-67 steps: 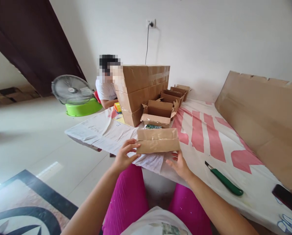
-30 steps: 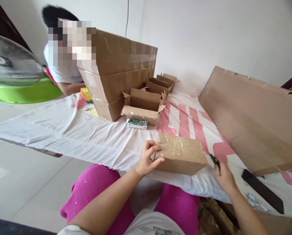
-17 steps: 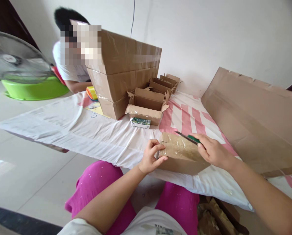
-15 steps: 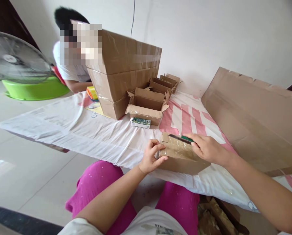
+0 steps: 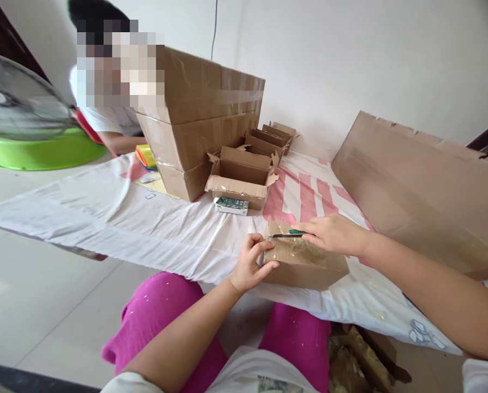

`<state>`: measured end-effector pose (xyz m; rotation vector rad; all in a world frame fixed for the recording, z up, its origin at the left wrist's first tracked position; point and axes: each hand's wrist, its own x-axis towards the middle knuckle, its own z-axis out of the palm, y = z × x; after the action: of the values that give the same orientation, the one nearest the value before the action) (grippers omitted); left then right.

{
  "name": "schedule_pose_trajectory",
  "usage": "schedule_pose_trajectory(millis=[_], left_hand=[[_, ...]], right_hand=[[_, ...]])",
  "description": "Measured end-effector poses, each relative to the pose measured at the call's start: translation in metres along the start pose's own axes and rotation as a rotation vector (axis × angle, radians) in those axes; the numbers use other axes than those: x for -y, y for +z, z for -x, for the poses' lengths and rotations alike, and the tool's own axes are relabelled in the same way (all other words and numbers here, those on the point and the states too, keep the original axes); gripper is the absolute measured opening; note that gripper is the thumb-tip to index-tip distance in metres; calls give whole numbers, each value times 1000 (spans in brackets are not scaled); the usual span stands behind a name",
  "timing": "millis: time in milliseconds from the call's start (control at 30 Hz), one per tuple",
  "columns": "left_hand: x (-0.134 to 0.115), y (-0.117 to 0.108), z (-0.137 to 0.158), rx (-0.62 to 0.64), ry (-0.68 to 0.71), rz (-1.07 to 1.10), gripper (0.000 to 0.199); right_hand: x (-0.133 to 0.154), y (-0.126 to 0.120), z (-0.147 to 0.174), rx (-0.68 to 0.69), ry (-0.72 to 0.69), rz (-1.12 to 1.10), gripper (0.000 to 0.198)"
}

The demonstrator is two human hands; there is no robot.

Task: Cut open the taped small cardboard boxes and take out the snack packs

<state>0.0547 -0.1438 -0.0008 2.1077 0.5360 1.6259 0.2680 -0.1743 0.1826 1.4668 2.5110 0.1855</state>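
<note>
A taped cardboard box (image 5: pixel 309 273) lies at the near edge of the cloth-covered table. My left hand (image 5: pixel 252 265) grips its left end, fingers over the top edge and thumb along the front side. In my right hand (image 5: pixel 329 234) is a utility knife (image 5: pixel 287 235) with a green handle and a thin dark blade. The blade lies nearly flat along the box's top, its tip pointing left toward my left hand. Shiny clear tape wrinkles across the top. Behind the box stands a small green-and-white carton (image 5: pixel 231 206), against an open cardboard box (image 5: pixel 239 183).
Stacked sealed cartons (image 5: pixel 195 87) rise at the back left, with a person (image 5: pixel 113 123) behind them. More open boxes (image 5: pixel 268 141) line up toward the wall. A large cardboard box (image 5: pixel 424 191) stands at right. A fan (image 5: pixel 18 103) is at far left; cardboard scraps (image 5: pixel 361 355) lie below.
My right hand has moved left with the knife, and the blade now lies flatter and farther left over the box top. My left hand keeps its hold. The view has shifted slightly right.
</note>
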Motion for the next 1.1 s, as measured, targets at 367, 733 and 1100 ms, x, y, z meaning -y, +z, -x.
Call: schedule_pose_trajectory(millis=[367,733,1100], left_hand=[[0,1,1,-19,47,-71,40],[-2,-2,1,4,44,-135,37],[-2,-1,0,-6,55,-132,36]], right_hand=[[-8,0,14,153,36,-28,39],[-23,-1,44,113,57,-42,35],[-33,-4,64,155,161,-120,35]])
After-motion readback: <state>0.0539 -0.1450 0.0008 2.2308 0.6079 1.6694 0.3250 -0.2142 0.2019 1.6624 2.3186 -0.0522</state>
